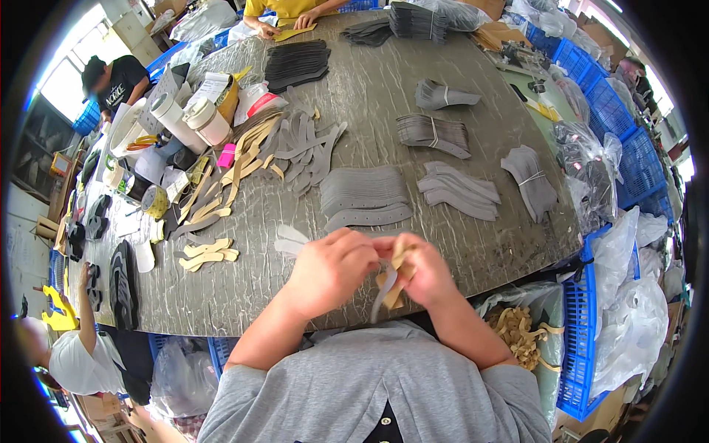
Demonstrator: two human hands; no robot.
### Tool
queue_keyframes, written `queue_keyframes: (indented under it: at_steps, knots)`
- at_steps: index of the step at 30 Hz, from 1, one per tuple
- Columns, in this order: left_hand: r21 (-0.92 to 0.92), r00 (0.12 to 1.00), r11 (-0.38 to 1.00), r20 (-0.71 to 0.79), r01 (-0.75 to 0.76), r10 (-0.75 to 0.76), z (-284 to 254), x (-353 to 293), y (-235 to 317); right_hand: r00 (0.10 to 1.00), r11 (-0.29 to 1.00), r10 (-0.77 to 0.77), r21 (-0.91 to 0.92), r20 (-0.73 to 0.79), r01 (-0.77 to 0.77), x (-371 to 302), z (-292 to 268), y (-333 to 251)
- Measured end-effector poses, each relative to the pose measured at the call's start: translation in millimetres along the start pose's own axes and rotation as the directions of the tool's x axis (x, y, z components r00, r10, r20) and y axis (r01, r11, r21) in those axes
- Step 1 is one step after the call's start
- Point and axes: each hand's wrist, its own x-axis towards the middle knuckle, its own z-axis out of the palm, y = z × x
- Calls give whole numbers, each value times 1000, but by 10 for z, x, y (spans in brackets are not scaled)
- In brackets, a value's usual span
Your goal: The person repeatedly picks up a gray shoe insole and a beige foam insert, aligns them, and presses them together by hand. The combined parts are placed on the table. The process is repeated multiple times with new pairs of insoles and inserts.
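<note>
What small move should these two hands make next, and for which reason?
Probably the left hand should ease the grey strip gently away from the tan piece at the right hand: strip and piece are bunched together between the hands, and the strip's lower end hangs free.

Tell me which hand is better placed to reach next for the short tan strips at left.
Left, probably. The left hand is nearer the short tan strips. The right hand sits farther away and holds a tan piece, with a grey strip hanging beside it. The left hand's own hold is unclear.
</note>
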Motion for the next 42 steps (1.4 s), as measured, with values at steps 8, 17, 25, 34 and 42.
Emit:
queue_keyframes:
  at_steps: [8, 17, 25, 34, 42]
  knots:
    - [-345, 607, 523, 210, 779, -767, -128, -386, -403, 721, 802, -597, -279, -352, 528, -3, -810, -746]
    - [-336, 531, 426, 346, 840, -773, 151, -404, -586, 971, 848, -166, -527, -172, 52, 81, -604, -165]
    - [-155, 478, 452, 293, 879, -828, 343, -413, -716, 914, 643, -350, -763, -205, 75, 362, -792, 117]
    - [-75, 492, 492, 283, 867, -823, 372, -445, -773, 891, 475, -415, -879, -186, 37, 392, -738, 137]
    - [-78, 527, 526, 251, 847, -812, 406, -454, -768, 864, 301, -493, -952, -107, 54, 419, -750, 161]
